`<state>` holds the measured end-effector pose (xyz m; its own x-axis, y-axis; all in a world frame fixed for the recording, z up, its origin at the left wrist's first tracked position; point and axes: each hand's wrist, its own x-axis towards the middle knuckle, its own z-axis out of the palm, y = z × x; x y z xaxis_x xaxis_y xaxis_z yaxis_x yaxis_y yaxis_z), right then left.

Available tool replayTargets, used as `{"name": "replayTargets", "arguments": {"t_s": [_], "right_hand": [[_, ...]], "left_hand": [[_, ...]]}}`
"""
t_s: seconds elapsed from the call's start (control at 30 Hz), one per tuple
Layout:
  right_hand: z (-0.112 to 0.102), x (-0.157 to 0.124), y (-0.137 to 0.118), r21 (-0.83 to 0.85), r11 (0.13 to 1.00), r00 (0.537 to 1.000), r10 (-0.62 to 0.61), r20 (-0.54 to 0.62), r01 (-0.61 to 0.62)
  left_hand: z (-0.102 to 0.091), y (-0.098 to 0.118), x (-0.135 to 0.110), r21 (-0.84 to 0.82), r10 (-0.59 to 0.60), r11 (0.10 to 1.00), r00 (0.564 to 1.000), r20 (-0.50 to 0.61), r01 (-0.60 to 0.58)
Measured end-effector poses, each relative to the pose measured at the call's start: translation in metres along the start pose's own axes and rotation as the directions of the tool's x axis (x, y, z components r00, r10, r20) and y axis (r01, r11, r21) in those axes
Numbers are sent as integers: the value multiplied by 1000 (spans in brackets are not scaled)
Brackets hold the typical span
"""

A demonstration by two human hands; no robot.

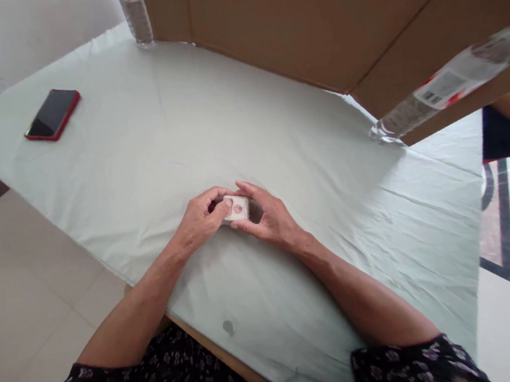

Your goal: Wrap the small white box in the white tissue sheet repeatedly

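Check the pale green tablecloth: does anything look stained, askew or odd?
Yes: a small, dark grey, roundish spot marks the otherwise plain, pale green tablecloth near the table's brown front edge; stain or hole, I can't tell. The cloth also lies wrinkled at right.

A lone head-worn camera looks forward and down from near above the tabletop (125, 153), the left hand (202, 215) and right hand (274, 215) around mid-frame.

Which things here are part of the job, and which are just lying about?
In use:
small white pack, held between left hand and right hand

Apparently just about, untouched:
red-edged phone
cardboard panel
left bottle
right bottle
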<state>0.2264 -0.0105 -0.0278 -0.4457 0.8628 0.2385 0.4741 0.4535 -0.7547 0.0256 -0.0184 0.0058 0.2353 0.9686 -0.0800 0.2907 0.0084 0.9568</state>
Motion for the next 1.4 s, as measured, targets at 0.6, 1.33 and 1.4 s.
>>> {"name": "replayTargets", "arguments": {"t_s": [0.6,1.33,1.4], "right_hand": [[10,-1,0,-6,1000,996,-31,-83,31],[5,-7,-3,-8,983,966,-180,-186,181],[2,-7,-3,27,985,964,-158,-215,168]], "left_hand": [[5,-15,-4,175,323,940,928,-186,-292],[2,-18,-6,121,269,963,910,-316,-242],[-1,-16,-6,113,219,975,916,-336,-191]]}}
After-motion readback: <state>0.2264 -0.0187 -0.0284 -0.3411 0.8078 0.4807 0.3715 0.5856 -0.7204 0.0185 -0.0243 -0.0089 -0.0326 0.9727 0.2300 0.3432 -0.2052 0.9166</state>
